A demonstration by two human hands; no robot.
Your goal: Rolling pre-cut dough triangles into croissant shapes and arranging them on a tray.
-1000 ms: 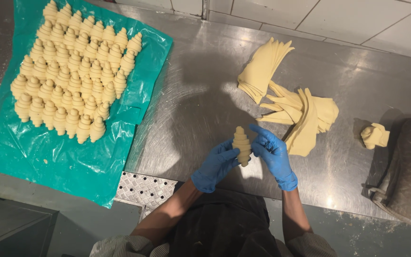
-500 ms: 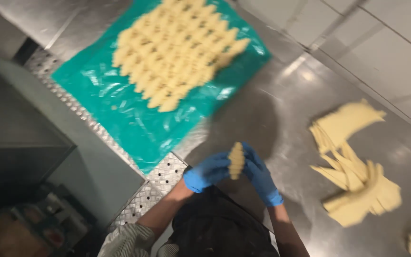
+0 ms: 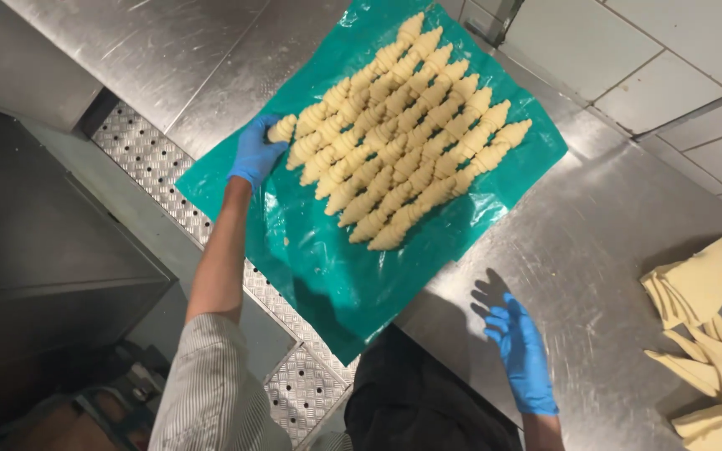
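Stainless steel counter (image 3: 595, 250) running to a tiled wall (image 3: 653, 58) at the far edge, with a perforated metal strip (image 3: 139, 159) along the near edge. Plenty of bare steel between the green plastic sheet (image 3: 327, 267) and the cut dough triangles (image 3: 712, 334) piled at the right. Sheet overhanging the near edge, rows of rolled raw croissants (image 3: 403, 125) across it. Left hand (image 3: 256, 153), blue-gloved, closed on one croissant (image 3: 282, 128) at the row's near-left end. Right hand (image 3: 521, 351) spread flat, empty, over bare steel.
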